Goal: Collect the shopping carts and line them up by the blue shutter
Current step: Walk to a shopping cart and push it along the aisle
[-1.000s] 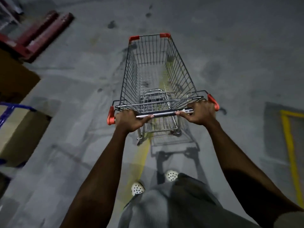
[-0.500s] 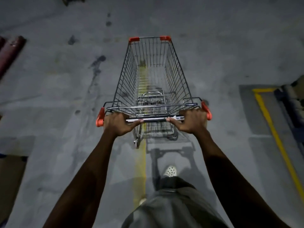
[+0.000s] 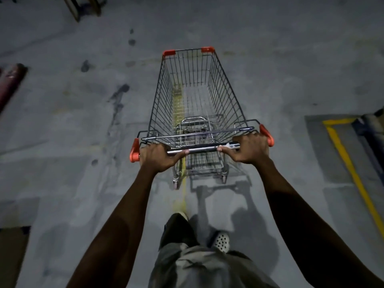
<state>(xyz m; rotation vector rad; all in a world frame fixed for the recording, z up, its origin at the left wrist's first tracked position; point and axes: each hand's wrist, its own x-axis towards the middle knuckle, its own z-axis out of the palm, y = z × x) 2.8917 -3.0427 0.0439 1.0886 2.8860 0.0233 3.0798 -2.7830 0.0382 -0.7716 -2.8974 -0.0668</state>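
Cart in transit over the floor

An empty cart rolls ahead; left hand and right hand are closed around its bar. Next, I judge: steer to the shutter (not in view).

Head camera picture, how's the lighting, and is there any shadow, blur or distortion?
Head view: dim overall; the shopping cart casts a shadow toward the person on the concrete floor; the far top edge looks soft; wide-angle stretch splays the forearms at the lower corners.
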